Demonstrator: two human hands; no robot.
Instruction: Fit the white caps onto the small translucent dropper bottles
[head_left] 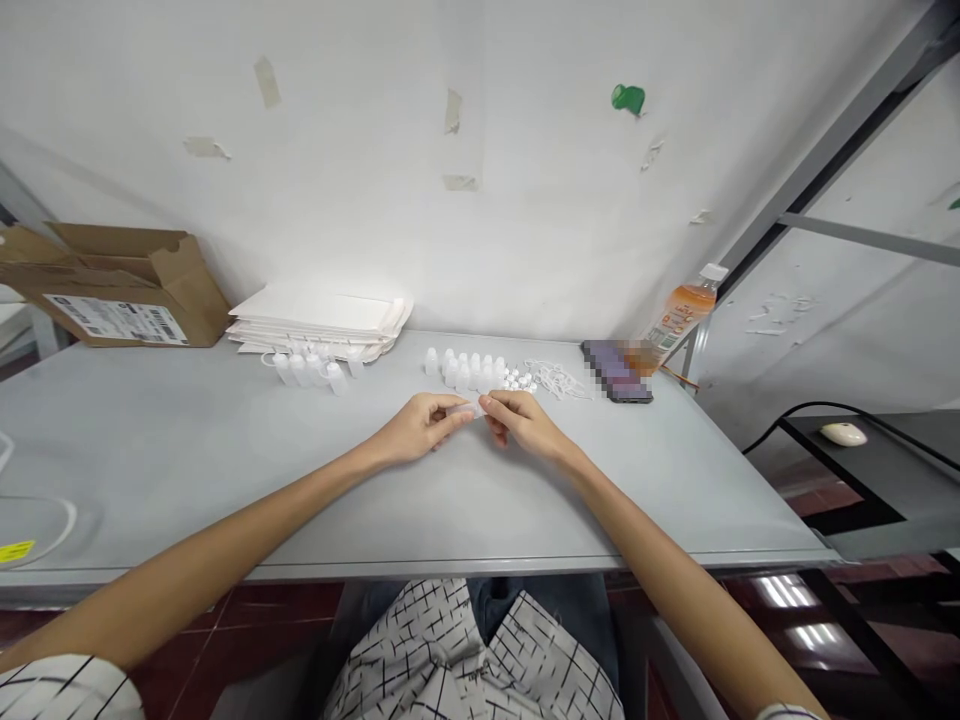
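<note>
A small translucent white plastic bottle (463,408) lies sideways between my two hands, just above the table. My left hand (420,428) is closed round its body. At the bottle's other end, the fingers of my right hand (525,422) are pinched together; the small part they grip is mostly hidden. Beyond my hands stands a group of similar small bottles (463,374) without caps. Beside them lie small white tips (519,380) and a tangle of white cap straps (555,380). To the left, several bottles with caps fitted (304,370) stand together.
A stack of white padded envelopes (315,315) and an opened cardboard box (120,285) sit at the back left. A phone (616,372) and an orange drink bottle (679,315) are at the back right. A white cable (64,535) curls at the left edge.
</note>
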